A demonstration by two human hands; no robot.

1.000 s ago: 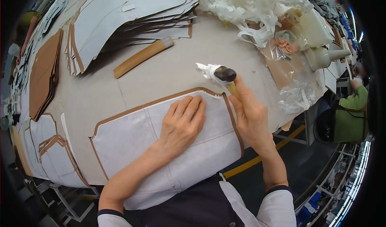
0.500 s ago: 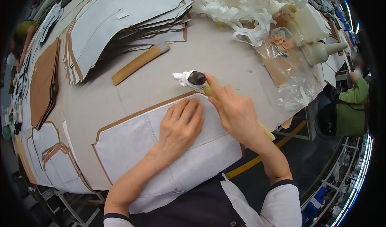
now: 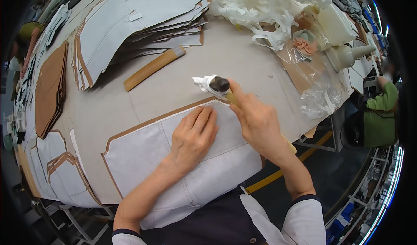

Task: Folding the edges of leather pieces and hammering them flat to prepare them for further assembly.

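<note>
1. We read the clock from our left hand [image 3: 194, 132], which lies flat on the pale panel [image 3: 232, 158], fingers together, grasping nothing.
2. At three o'clock, our right hand [image 3: 259, 121] is wrapped round a hammer [image 3: 220, 84]; its head is at one o'clock, near the panel's far edge, touching or not we cannot tell.
3. Brown edging [image 3: 152, 121] already borders that edge from nine to one o'clock; our right hand hides part beyond.
4. We judge this panel partly worked; whether the stacked panels [image 3: 147, 17] at eleven o'clock remain, we cannot tell.
</note>
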